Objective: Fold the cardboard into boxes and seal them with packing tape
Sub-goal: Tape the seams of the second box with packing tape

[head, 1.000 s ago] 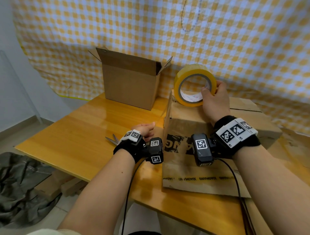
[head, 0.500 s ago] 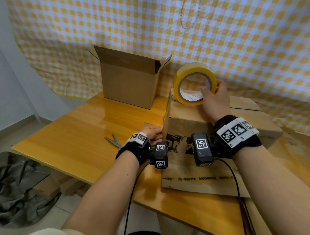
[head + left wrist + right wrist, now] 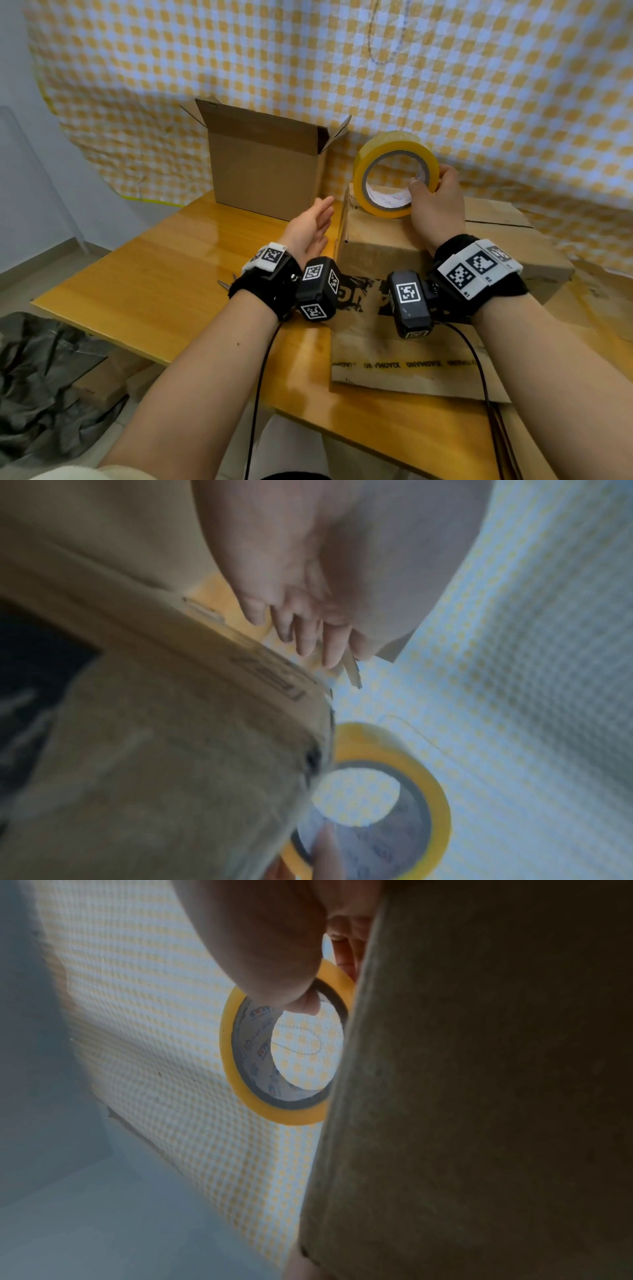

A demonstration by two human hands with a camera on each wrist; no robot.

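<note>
A yellow roll of packing tape (image 3: 368, 171) stands on edge on top of a closed brown cardboard box (image 3: 383, 240) with black print on its front. My right hand (image 3: 435, 205) grips the roll's right side, thumb through the core; the right wrist view shows the tape roll (image 3: 236, 1069) beside the box wall (image 3: 479, 1096). My left hand (image 3: 310, 226) hovers with straight fingers just left of the box's left edge, holding nothing; in the left wrist view the left hand (image 3: 301, 610) sits above the tape roll (image 3: 435, 791).
A second cardboard box (image 3: 263, 171) with open top flaps stands at the back of the wooden table (image 3: 144, 274). Scissors (image 3: 224, 284) lie partly hidden behind my left wrist. A checked cloth hangs behind. Grey fabric (image 3: 41, 394) lies on the floor at left.
My left hand has risen from low against the box's left front corner and opened beside its upper left edge. The right hand still holds the tape roll on the box top.
</note>
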